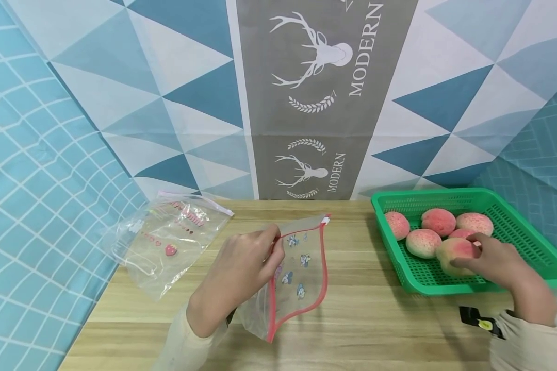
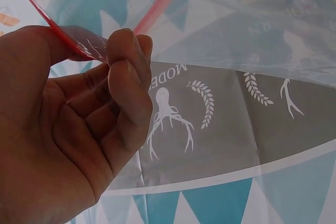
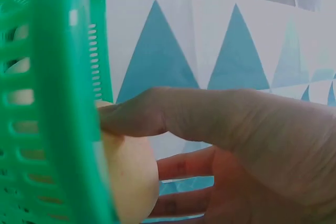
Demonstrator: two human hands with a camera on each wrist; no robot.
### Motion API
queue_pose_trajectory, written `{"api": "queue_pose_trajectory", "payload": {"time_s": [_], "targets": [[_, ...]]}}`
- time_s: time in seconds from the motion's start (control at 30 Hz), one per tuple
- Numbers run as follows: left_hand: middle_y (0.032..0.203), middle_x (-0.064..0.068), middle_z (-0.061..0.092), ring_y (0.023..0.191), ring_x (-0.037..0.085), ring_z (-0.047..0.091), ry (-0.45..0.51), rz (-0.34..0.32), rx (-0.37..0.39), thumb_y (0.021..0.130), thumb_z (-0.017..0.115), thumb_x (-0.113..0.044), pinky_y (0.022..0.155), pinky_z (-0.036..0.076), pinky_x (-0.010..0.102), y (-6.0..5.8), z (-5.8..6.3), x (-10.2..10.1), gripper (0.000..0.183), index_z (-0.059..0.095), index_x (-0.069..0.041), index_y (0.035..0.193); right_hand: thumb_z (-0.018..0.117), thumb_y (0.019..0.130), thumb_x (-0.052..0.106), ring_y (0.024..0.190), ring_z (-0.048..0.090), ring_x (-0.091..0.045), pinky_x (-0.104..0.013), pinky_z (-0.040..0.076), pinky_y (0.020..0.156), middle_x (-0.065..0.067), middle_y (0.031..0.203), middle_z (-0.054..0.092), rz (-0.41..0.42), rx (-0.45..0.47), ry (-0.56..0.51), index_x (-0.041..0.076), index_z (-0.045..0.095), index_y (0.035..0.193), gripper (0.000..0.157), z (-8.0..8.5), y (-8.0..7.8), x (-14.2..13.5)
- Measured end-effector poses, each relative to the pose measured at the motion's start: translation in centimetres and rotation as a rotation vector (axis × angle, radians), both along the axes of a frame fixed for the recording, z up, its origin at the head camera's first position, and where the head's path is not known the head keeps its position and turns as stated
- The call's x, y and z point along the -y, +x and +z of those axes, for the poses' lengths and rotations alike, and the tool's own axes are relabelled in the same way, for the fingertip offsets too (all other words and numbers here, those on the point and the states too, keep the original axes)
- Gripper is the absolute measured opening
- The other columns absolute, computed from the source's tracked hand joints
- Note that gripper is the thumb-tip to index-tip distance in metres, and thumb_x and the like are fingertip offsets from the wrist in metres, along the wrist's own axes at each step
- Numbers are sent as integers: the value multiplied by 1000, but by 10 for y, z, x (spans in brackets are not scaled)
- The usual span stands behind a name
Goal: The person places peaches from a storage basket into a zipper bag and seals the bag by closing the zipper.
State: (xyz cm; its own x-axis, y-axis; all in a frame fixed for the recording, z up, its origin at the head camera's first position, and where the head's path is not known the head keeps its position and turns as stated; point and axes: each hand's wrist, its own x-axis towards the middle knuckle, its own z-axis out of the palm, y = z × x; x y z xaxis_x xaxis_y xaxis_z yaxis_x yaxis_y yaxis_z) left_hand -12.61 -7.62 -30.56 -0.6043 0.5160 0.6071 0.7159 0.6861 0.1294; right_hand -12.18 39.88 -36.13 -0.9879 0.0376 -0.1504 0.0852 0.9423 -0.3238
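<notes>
The left hand (image 1: 243, 260) pinches the rim of a red-edged zip bag (image 1: 313, 270), its gaping mouth facing right, long axis running near to far. Over right, the right hand (image 1: 501, 263) clasps a peach (image 1: 451, 251), fingers peach-wide, at the green basket's (image 1: 464, 289) near side.

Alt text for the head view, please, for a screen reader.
Right hand grips a peach among other peaches in a green basket, while the left hand holds a red-edged bag with its mouth open. Another clear bag lies at the left of the wooden table.
</notes>
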Motion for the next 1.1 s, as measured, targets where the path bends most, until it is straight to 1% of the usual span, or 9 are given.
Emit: {"api": "queue_pose_trajectory", "payload": {"time_s": [0.13, 0.27, 0.43, 0.6, 0.73, 0.8, 0.9, 1.0, 1.1], "targets": [[49, -10, 30, 41, 4, 26, 1, -4, -5, 83, 46, -14, 37, 20, 18, 0, -1, -1, 12, 45, -16, 71, 59, 77, 54, 88, 50, -45, -40, 43, 58, -33, 107, 49, 18, -51, -28, -10, 30, 128, 87, 5, 3, 6], [49, -10, 30, 41, 4, 26, 12, -8, -13, 82, 46, -13, 37, 19, 18, -1, -2, -1, 12, 44, -16, 70, 62, 77, 50, 95, 49, -46, -36, 42, 57, -25, 98, 55, 51, -147, -45, -5, 32, 130, 82, 13, 6, 15], [49, -10, 30, 41, 3, 25, 19, -13, -12, 82, 46, -13, 37, 19, 18, -2, -2, -2, 12, 44, -16, 70, 68, 74, 44, 89, 54, -40, -33, 39, 54, -17, 89, 56, 64, -290, -41, 2, 39, 126, 73, 23, 11, 33], [49, -11, 29, 42, 4, 23, 22, -7, -9, 82, 46, -13, 38, 19, 18, -2, -2, -2, 14, 43, -17, 69, 71, 71, 42, 84, 56, -40, -41, 44, 54, -15, 92, 54, 49, -371, -40, 7, 40, 124, 71, 37, 22, 51], [49, -10, 29, 42, 4, 23, 19, -6, -14, 83, 46, -13, 38, 19, 18, -2, -2, -2, 14, 44, -17, 70, 73, 70, 39, 86, 56, -46, -50, 45, 58, -19, 106, 50, 56, -399, -53, 5, 39, 127, 74, 47, 31, 66], [49, -10, 29, 42, 4, 23, 19, -5, -13, 83, 46, -13, 38, 19, 18, -1, -2, -2, 13, 43, -17, 70, 75, 69, 36, 84, 57, -44, -50, 45, 58, -18, 107, 51, 71, -439, -41, 5, 40, 128, 76, 52, 35, 76], [49, -11, 29, 41, 4, 23, 18, -4, -7, 82, 45, -12, 38, 19, 18, -1, -2, -1, 13, 43, -17, 70, 79, 63, 32, 77, 58, -24, -35, 44, 53, -9, 101, 55, 118, -543, -7, 13, 42, 130, 79, 58, 43, 96], [49, -11, 29, 41, 3, 23, 19, -8, 2, 82, 45, -12, 37, 19, 18, -1, -1, 0, 14, 42, -17, 70, 82, 56, 26, 75, 47, -5, -19, 37, 53, 2, 96, 55, 219, -693, 10, 15, 46, 127, 80, 65, 52, 118], [49, -11, 29, 41, 3, 23, 20, -8, 6, 82, 46, -12, 37, 19, 18, 0, -1, 0, 14, 42, -17, 70, 78, 60, 28, 80, 42, 0, -10, 35, 63, 4, 100, 55, 335, -804, -25, 10, 49, 123, 72, 73, 58, 139]]}}
